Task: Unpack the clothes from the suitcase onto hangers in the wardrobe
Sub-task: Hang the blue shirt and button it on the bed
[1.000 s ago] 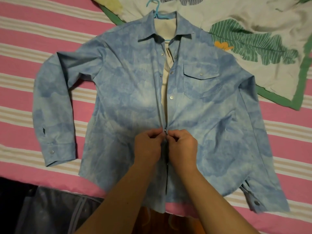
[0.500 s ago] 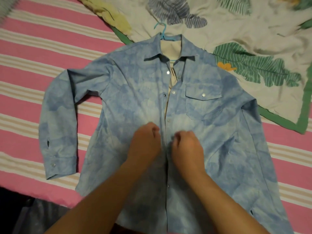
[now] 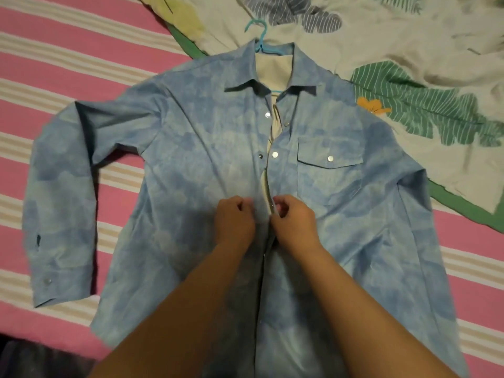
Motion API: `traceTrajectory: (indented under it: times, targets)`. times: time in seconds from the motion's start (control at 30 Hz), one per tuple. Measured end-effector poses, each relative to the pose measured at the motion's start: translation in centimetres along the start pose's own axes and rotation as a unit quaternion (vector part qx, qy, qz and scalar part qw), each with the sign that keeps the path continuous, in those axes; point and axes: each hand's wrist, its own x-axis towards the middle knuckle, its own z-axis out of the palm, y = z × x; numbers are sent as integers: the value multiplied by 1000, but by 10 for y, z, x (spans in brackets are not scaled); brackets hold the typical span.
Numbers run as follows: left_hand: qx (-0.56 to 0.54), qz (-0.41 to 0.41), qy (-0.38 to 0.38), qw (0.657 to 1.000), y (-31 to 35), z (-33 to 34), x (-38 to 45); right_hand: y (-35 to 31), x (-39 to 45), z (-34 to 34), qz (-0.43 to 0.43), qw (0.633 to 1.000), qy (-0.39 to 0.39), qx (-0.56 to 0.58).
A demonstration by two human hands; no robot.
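Head view: blue snap-button shirt (image 3: 207, 186) flat on pink striped bedsheet (image 3: 68, 64), front up, light blue hanger (image 3: 260, 36) hook out of collar. Left hand (image 3: 235, 218) curled, pinching left placket edge mid-chest. Right hand (image 3: 293, 218) pinching right placket edge just beside it. Upper snaps undone. Leaf-print blanket (image 3: 409, 64) beyond the collar, to the right.

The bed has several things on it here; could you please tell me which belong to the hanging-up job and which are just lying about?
Part of the job:
- blue shirt, laid flat, front partly fastened
- turquoise hanger inside its collar
- left hand and right hand, each pinching a front edge of the shirt

Just lying about:
- striped sheet
- leaf-print blanket
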Motion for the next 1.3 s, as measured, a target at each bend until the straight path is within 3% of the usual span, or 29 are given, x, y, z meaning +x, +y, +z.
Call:
traceTrajectory:
  times: [0.07,0.17,0.27,0.43,0.57,0.77,0.9,1.1,1.2,1.3]
  targets:
    - [2,-23,23,999,9,6,-6,0,-4,-5,20,998,25,51]
    - [114,-57,13,992,28,12,-17,-5,-7,-5,106,972,48,205]
    - [146,-24,11,989,28,9,-17,-3,-10,-1,159,947,81,268]
    - [-95,-6,-32,995,17,-23,-22,-12,-25,1,176,910,71,370]
    - [-159,-8,-75,984,22,-35,-38,-23,-32,5,160,905,58,391]
    - [-77,10,-68,995,20,-27,-32,-25,-32,6,133,928,70,342]
    - [-13,69,-37,997,22,-29,-35,-23,-29,11,136,942,81,297]
    - [60,107,-50,991,20,-28,-31,-24,-33,16,35,980,125,150]
    - [59,109,-61,990,21,-30,-27,-24,-29,11,38,984,86,152]
    - [112,97,-129,981,22,-41,-19,-22,-23,-6,30,997,37,60]
